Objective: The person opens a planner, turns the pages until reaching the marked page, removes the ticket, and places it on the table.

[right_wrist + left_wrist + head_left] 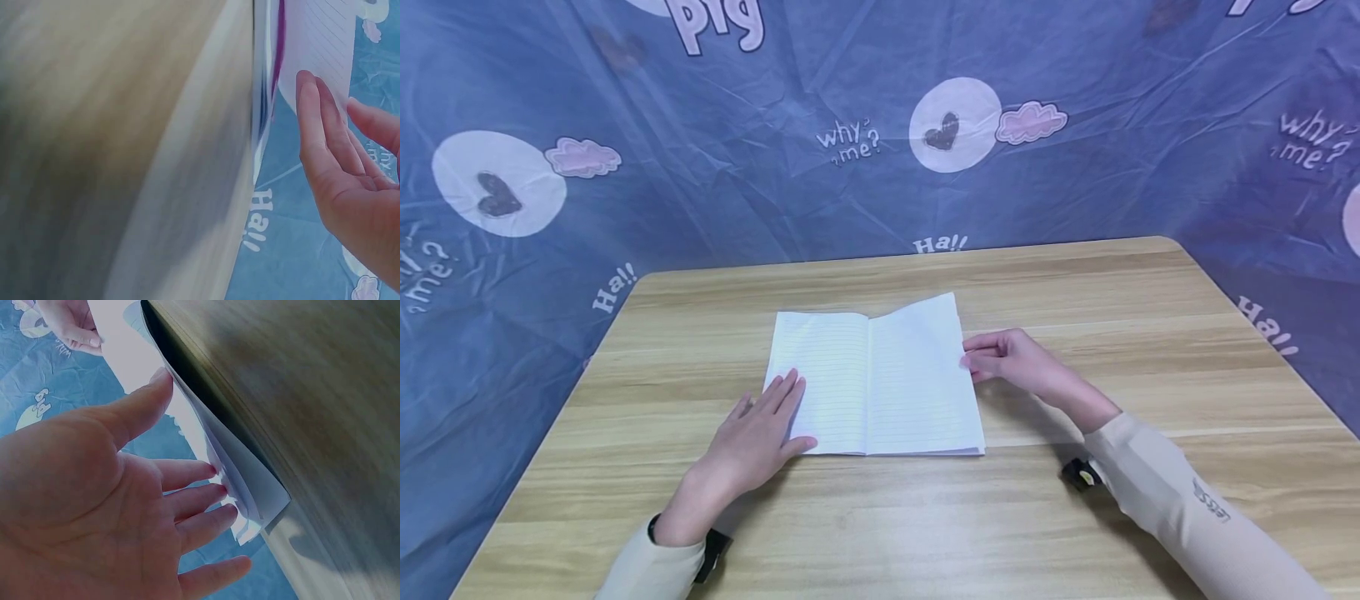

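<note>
Left hand [756, 433] lies fingers spread on the open notebook [823, 375]; right hand [1011, 360] pinches the outer edge of a raised page [925, 367]; notebook between them, wooden table [925, 529] beneath both!

An open notebook [871, 387] lies on a table [895, 525], a cloth backdrop [760, 167] behind it. A left hand [756, 433] rests on the left page [831, 371]; a right hand [1018, 360] is at the outer edge of the right page [921, 371].
</note>
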Action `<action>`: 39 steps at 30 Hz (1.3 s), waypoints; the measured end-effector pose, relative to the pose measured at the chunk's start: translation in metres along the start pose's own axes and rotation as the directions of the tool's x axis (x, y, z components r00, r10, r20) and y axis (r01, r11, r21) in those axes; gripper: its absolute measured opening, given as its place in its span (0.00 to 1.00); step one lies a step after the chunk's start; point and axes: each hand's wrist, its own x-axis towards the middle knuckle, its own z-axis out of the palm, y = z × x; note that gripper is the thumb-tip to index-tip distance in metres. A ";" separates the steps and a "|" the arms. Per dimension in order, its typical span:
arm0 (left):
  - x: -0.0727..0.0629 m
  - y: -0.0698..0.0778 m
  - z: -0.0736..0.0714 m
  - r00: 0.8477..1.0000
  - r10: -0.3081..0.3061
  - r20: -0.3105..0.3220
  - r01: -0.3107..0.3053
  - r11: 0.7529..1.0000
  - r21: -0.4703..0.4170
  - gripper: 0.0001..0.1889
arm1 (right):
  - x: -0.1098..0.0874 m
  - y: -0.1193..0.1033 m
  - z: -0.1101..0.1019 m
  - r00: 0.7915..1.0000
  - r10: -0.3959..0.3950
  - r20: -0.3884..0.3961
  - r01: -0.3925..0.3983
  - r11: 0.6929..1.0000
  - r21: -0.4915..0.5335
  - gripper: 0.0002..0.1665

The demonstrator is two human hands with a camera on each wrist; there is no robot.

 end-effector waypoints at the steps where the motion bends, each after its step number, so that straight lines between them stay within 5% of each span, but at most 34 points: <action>1: 0.000 0.000 0.000 1.000 -0.001 0.001 0.001 1.000 0.000 0.41 | -0.001 -0.001 0.000 1.000 -0.006 0.002 0.006 1.000 0.005 0.29; 11: 0.001 0.000 -0.001 1.000 -0.004 0.007 0.004 1.000 -0.008 0.41 | 0.001 -0.013 0.013 0.990 -0.140 0.011 0.137 0.980 0.144 0.28; 22: -0.002 -0.001 -0.006 1.000 0.000 0.007 0.000 1.000 -0.015 0.40 | 0.017 -0.028 0.048 0.943 -0.315 0.111 0.295 0.941 0.169 0.25; 30: -0.001 -0.010 -0.011 1.000 -0.017 -0.006 0.017 1.000 -0.022 0.41 | 0.025 -0.036 0.072 0.918 -0.369 0.144 0.385 0.917 -0.103 0.23; 39: -0.005 -0.022 -0.018 1.000 -0.016 -0.027 0.017 1.000 0.017 0.38 | 0.033 -0.036 0.093 0.865 -0.432 0.254 0.497 0.803 -0.329 0.23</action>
